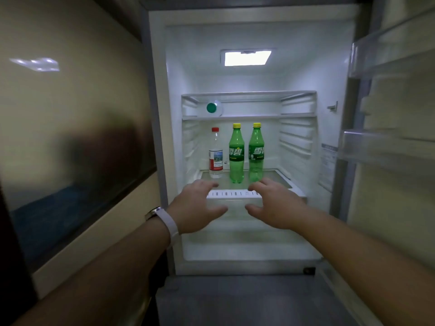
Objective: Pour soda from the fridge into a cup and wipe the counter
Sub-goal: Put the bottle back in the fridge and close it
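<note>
The fridge (157, 137) stands open in front of me. On its glass shelf (282, 177) two green soda bottles with yellow caps stand upright, one on the left (236, 154) and one on the right (256, 151). A clear water bottle (215, 154) with a red cap stands to their left. My left hand (197, 208) and my right hand (275, 203) reach in side by side just in front of the shelf's edge. Both have relaxed, spread fingers and hold nothing. Neither hand touches a bottle.
A bottle with a green cap (213, 108) lies on its side on the upper shelf. The open fridge door (395, 137) with its bins hangs at the right. A beige wall with a dark glossy panel (70, 137) runs along the left. My left wrist wears a white band (169, 224).
</note>
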`<state>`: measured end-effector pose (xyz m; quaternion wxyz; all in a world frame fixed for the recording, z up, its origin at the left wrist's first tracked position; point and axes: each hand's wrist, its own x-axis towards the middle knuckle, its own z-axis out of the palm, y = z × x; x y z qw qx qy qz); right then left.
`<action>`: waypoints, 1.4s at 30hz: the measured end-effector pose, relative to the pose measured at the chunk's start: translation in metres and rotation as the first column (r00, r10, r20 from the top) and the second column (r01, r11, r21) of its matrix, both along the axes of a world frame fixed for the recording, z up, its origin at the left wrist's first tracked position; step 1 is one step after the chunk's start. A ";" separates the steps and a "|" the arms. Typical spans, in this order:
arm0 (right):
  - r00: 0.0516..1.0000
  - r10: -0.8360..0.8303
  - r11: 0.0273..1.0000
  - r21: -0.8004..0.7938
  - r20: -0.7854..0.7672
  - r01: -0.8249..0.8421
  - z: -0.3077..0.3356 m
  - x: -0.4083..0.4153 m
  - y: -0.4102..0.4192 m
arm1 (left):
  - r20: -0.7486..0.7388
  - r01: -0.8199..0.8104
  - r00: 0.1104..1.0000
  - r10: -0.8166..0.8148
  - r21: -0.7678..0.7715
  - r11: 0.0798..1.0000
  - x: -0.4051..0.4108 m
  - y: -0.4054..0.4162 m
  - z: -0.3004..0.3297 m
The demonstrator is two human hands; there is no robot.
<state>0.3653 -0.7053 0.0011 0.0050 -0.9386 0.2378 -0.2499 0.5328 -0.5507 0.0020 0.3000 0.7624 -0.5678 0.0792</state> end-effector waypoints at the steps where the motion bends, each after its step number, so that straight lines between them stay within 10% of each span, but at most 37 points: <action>1: 1.000 -0.016 1.000 0.003 -0.004 0.016 -0.001 -0.006 0.009 | 0.023 0.017 1.000 -0.017 0.007 1.000 -0.008 0.007 -0.002; 25: 0.965 -0.245 0.967 0.042 -0.098 0.250 -0.010 -0.231 0.213 | 0.255 0.205 0.942 -0.218 0.080 0.976 -0.180 0.160 -0.034; 42: 0.995 -0.017 1.000 -0.004 -0.098 0.017 -0.002 -0.412 0.260 | 0.199 0.280 0.945 -0.259 -0.081 0.957 -0.366 0.189 -0.012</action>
